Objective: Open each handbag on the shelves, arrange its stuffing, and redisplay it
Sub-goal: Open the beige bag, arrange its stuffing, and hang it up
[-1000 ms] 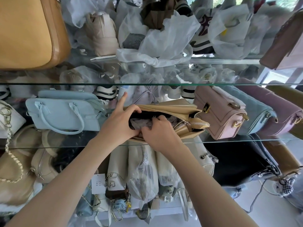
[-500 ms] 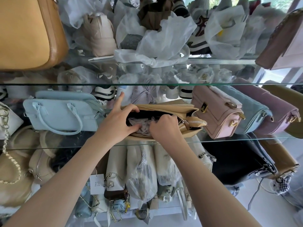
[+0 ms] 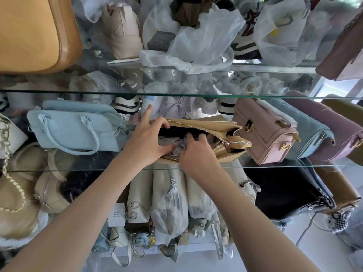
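Stuffing (image 3: 165, 141) crumpled under right hand (image 3: 196, 156), tan handbag (image 3: 206, 124) interior dark, unreadable

Glass shelf (image 3: 284, 166): blue handbag (image 3: 78, 126), tan handbag (image 3: 206, 124), pink handbag (image 3: 263, 134) (side by side)

Open tan handbag (image 3: 216, 124), left hand (image 3: 147, 140) gripping rim, right hand (image 3: 196, 154) gripping stuffing (image 3: 166, 141)

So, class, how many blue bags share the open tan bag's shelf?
2: a pale blue handbag left of the tan bag, and a quilted blue bag right of the pink bag. More may hide behind.
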